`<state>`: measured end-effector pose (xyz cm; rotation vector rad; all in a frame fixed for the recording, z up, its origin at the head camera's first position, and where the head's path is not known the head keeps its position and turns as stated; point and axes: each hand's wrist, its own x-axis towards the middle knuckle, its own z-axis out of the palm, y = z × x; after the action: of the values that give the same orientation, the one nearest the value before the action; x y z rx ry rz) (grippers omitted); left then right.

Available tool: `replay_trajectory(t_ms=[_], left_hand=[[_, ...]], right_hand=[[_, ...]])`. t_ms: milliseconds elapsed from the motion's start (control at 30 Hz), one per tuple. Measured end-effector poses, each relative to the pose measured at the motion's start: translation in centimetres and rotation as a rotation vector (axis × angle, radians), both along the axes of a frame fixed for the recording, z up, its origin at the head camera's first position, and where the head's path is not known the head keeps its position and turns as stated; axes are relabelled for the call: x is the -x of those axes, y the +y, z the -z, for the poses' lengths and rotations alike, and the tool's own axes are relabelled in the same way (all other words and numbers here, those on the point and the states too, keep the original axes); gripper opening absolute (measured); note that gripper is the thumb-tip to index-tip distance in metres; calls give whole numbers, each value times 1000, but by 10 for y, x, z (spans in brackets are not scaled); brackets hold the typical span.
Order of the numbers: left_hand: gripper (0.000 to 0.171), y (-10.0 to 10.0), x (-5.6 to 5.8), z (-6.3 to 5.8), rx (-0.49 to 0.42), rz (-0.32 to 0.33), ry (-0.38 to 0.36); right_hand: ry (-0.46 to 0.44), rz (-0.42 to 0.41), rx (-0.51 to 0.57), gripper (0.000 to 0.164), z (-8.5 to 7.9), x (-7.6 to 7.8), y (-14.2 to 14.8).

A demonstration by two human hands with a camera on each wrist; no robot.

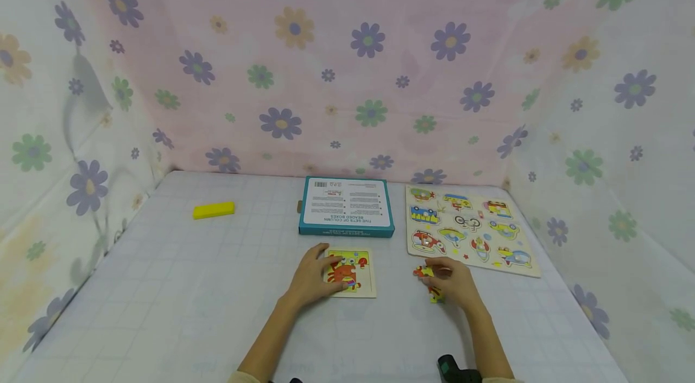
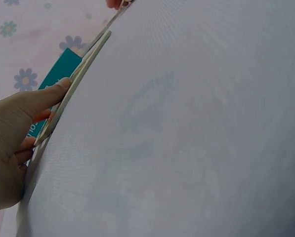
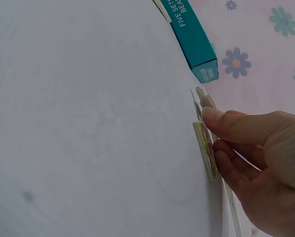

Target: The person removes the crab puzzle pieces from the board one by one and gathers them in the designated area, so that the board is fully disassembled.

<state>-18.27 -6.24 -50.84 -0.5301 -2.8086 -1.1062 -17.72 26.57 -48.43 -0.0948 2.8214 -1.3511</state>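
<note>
A small square jigsaw puzzle [image 1: 365, 290] with a red crab picture lies flat in a pale wooden tray. My left hand [image 1: 311, 274] holds it from its left side, with thumb and fingers curved over the picture; the thumb [image 2: 56, 94] lies across the tray's near edge. To the right, my right hand [image 1: 455, 281] pinches a red and yellow jigsaw piece [image 1: 421, 272] between thumb and fingers. A second yellow piece [image 1: 435, 295] lies just below that hand, partly covered by it. From the right wrist, this piece [image 3: 204, 150] appears edge-on beneath the fingers.
Behind the puzzle lies a teal box [image 1: 347, 205] with printed text. A wooden vehicle puzzle board [image 1: 472, 229] is at the back right. A yellow block [image 1: 213, 210] lies at the left. Flowered cloth [image 1: 336, 69] hangs around the white table.
</note>
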Motion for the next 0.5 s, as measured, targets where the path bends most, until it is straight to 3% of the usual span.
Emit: replay_trajectory(t_ms=[500], left_hand=[[56, 0, 1, 3, 4, 1, 10]], right_hand=[[-27, -32, -49, 37, -2, 2, 3]])
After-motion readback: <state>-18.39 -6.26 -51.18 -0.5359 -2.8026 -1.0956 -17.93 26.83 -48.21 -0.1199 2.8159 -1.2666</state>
